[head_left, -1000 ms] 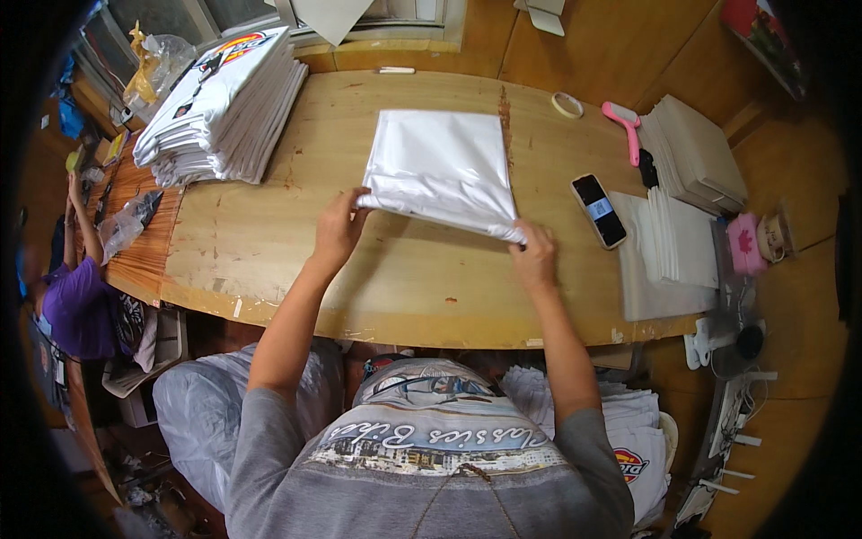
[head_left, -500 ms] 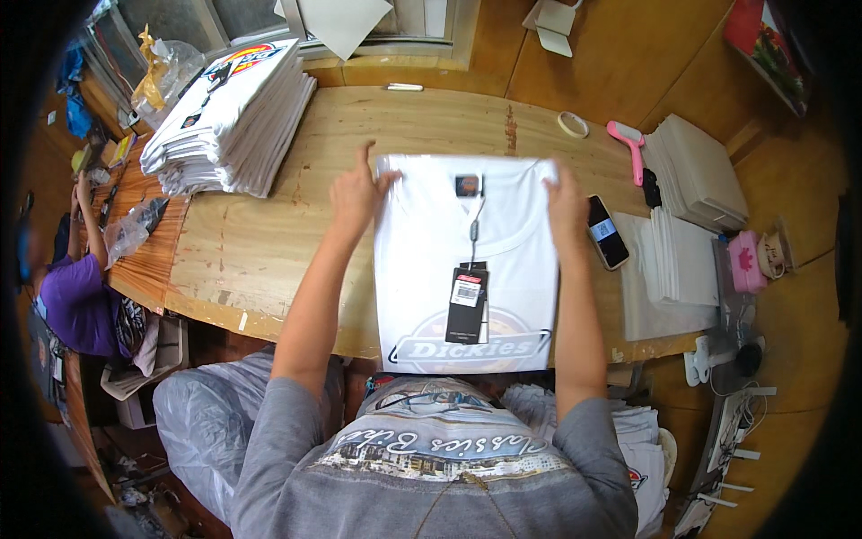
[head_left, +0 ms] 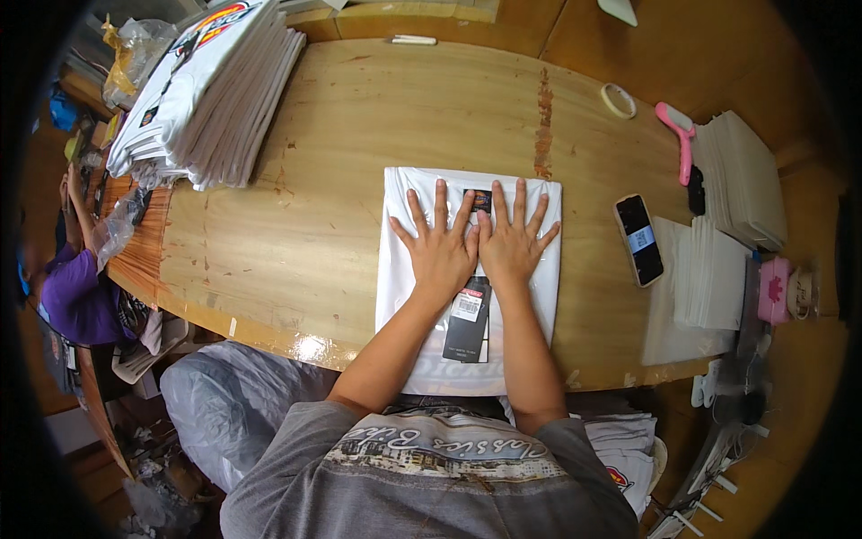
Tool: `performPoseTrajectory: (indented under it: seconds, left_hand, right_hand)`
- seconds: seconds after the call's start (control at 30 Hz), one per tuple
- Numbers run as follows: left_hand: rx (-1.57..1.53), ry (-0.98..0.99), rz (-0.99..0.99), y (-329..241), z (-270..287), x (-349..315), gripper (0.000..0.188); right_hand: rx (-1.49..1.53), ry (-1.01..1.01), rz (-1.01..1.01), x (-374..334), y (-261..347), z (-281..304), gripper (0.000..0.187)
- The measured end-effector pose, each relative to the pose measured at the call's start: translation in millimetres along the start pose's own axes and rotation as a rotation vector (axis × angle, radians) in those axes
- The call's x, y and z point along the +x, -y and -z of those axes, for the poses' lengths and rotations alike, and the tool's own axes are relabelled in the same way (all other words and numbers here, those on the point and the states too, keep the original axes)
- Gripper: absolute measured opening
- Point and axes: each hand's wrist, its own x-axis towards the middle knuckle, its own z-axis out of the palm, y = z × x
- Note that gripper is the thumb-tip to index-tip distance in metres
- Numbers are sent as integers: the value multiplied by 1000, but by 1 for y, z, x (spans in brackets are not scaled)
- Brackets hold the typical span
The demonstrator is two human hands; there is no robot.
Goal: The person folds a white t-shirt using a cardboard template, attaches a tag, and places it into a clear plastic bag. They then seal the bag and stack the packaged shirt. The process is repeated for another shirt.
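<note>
A folded white shirt (head_left: 470,269) is being pressed flat on the wooden worktop (head_left: 296,225), lying directly beneath both hands with its long axis running straight away from the body, collar end farthest off and lower hem overhanging the near edge. The left hand (head_left: 442,247) and the right hand (head_left: 514,241) are being laid side by side on the upper half of the shirt, thumbs touching at the centre line; each grip is being kept fully open, fingers spread and palms down, nothing being clasped. Neither hand is nearer: the shirt is being covered equally, its two side edges lying just outward of each hand. A black hang tag (head_left: 469,319) is being left exposed between the wrists, just nearer the body than the palms. To the right of the right hand, near but apart, a dark phone (head_left: 638,239) is lying beside stacks of flat white sheets (head_left: 711,274), with a pink tool (head_left: 678,135) and a roll of tape (head_left: 617,100) beyond. Well off to the left and farther away, a tall pile of folded shirts (head_left: 211,94) is resting.
</note>
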Motion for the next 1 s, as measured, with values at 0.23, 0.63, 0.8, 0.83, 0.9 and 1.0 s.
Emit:
performPoseTrajectory:
  seconds: [0.23,0.63,0.8,0.83,0.9,1.0]
  left_hand:
    - [50,46,17,1,-3,4,45]
    - [-187,20,202,97,21,-20,54]
    - [-776,127,279,95,30,-51,49]
    - [-1010,149,339,103,26,-50,50]
    - [-1261,176,490,106,31,-50,53]
    - [-1606,382,787,111,67,-69,54]
  right_hand:
    - [56,30,17,6,-3,-5,46]
    - [286,-10,-217,-32,-98,6,51]
    - [964,128,-247,-68,-101,4,46]
    - [1504,274,-346,-65,-99,19,43]
    - [1745,366,-396,-74,-103,39,46]
    - [1645,607,-643,-103,-119,56,50]
